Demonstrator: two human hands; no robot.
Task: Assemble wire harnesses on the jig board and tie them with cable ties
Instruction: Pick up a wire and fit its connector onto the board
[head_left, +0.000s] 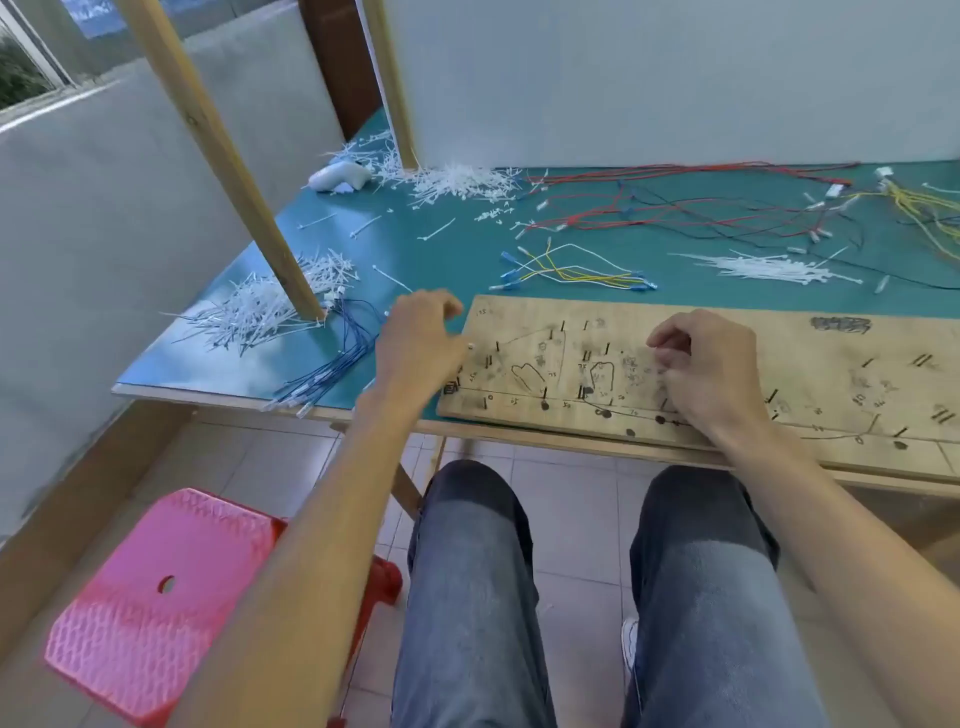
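The wooden jig board (810, 364) lies along the table's front edge, with black pegs and hand-drawn routing lines on it. No wire lies on the board. My left hand (421, 340) hovers at the board's left end with loosely curled fingers, and a tiny white bit (470, 344) sits by its thumb. My right hand (709, 366) rests on the middle of the board, fingers curled under toward the thumb; what they pinch, if anything, is hidden. A bundle of blue wires (332, 364) lies just left of my left hand.
White cable ties lie in piles at the left (270, 306), at the back (457, 184) and at the right (769, 270). Yellow-and-white leads (576, 270) and red and black wires (675, 208) lie behind the board. A slanted wooden post (228, 161) meets the green table (441, 249). A red stool (171, 592) stands at lower left.
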